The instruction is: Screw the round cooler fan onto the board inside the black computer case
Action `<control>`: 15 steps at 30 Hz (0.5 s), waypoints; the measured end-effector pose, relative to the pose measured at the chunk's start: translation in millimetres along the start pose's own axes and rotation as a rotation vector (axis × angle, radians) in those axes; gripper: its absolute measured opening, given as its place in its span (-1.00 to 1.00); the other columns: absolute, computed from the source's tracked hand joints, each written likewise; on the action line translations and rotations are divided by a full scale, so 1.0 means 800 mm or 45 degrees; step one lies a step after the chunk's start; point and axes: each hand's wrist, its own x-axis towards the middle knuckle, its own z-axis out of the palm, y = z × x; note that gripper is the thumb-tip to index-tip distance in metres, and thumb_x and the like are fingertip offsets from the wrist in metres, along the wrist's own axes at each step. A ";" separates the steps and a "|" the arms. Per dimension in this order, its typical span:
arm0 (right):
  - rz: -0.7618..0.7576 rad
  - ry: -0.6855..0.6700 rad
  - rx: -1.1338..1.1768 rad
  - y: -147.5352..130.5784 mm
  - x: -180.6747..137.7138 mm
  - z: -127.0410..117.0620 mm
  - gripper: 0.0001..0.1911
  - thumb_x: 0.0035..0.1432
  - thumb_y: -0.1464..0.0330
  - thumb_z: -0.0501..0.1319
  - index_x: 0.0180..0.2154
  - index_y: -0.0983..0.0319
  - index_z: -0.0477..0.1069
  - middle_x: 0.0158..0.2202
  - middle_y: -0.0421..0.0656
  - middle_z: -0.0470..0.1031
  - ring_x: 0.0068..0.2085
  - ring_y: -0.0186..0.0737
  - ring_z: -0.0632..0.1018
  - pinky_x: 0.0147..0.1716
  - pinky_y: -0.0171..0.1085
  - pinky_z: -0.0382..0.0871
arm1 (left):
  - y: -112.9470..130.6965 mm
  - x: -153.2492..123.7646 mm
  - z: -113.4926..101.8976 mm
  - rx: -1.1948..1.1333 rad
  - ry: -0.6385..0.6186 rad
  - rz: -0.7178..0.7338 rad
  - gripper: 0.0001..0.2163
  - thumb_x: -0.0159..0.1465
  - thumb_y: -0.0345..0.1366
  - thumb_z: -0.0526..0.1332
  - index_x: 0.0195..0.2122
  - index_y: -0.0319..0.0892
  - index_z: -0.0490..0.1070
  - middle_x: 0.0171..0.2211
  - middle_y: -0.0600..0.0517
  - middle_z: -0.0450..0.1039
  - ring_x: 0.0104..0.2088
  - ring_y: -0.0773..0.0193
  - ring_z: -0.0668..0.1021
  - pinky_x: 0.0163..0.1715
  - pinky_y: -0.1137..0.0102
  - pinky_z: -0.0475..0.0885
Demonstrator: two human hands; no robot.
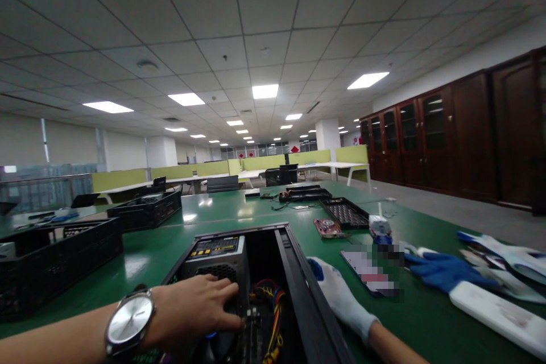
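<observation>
An open black computer case lies on the green table, with its power supply and coloured cables showing inside. My left hand, bare with a silver wristwatch, reaches into the case beside the power supply, fingers bent over dark parts; whether it grips anything cannot be told. My right hand, in a white glove with a blue fingertip, rests on the case's right wall.
Black plastic crates stand on the left. To the right lie a red circuit card, a black tray, blue-and-white gloves and a white flat piece. Dark wooden cabinets line the right wall.
</observation>
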 end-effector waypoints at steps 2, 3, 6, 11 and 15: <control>0.052 0.167 -0.110 0.012 0.010 -0.008 -0.64 -0.10 0.22 0.31 -0.23 0.27 0.54 -0.27 0.00 0.67 -0.22 0.08 0.65 -0.14 -0.06 0.52 | 0.004 -0.016 -0.015 -0.100 0.017 -0.131 0.00 -0.11 -0.50 0.58 0.27 0.36 0.19 0.30 -0.15 0.23 0.11 -0.26 0.50 -0.02 -0.08 0.51; 0.075 0.228 -0.143 0.015 0.017 -0.015 -0.62 -0.12 0.21 0.32 -0.24 0.28 0.53 -0.28 0.03 0.66 -0.21 0.12 0.65 -0.13 -0.01 0.51 | 0.004 -0.026 -0.022 -0.150 0.022 -0.200 0.09 -0.14 -0.53 0.59 0.29 0.45 0.11 0.37 -0.12 0.12 0.17 -0.28 0.46 0.02 -0.10 0.48; 0.086 0.354 -0.205 0.003 0.036 -0.040 -0.55 -0.12 0.16 0.33 -0.20 0.29 0.52 -0.22 0.04 0.65 -0.14 0.15 0.63 -0.04 0.05 0.46 | 0.000 -0.067 -0.041 -0.250 0.053 -0.353 0.15 -0.07 -0.62 0.50 0.32 0.55 -0.06 0.47 -0.04 -0.15 0.27 -0.30 0.35 0.11 -0.13 0.43; -0.162 0.137 -0.339 -0.111 0.059 -0.045 -0.67 -0.07 0.22 0.36 -0.22 0.21 0.58 -0.24 -0.10 0.67 -0.16 -0.02 0.63 -0.09 -0.11 0.47 | -0.013 -0.141 -0.066 -0.356 0.271 -0.386 -0.01 0.08 -0.58 0.30 0.38 0.42 -0.12 0.47 0.13 -0.24 0.29 -0.04 0.34 0.22 0.14 0.38; -0.352 -0.514 -0.520 -0.211 0.061 0.018 -0.77 -0.07 0.28 0.44 -0.30 0.18 0.59 -0.35 -0.24 0.64 -0.32 -0.20 0.61 -0.35 -0.31 0.43 | -0.015 -0.174 -0.062 -0.355 0.476 -0.386 -0.19 0.18 -0.36 0.31 0.39 0.24 -0.01 0.40 0.13 -0.05 0.26 0.05 0.37 0.19 0.29 0.39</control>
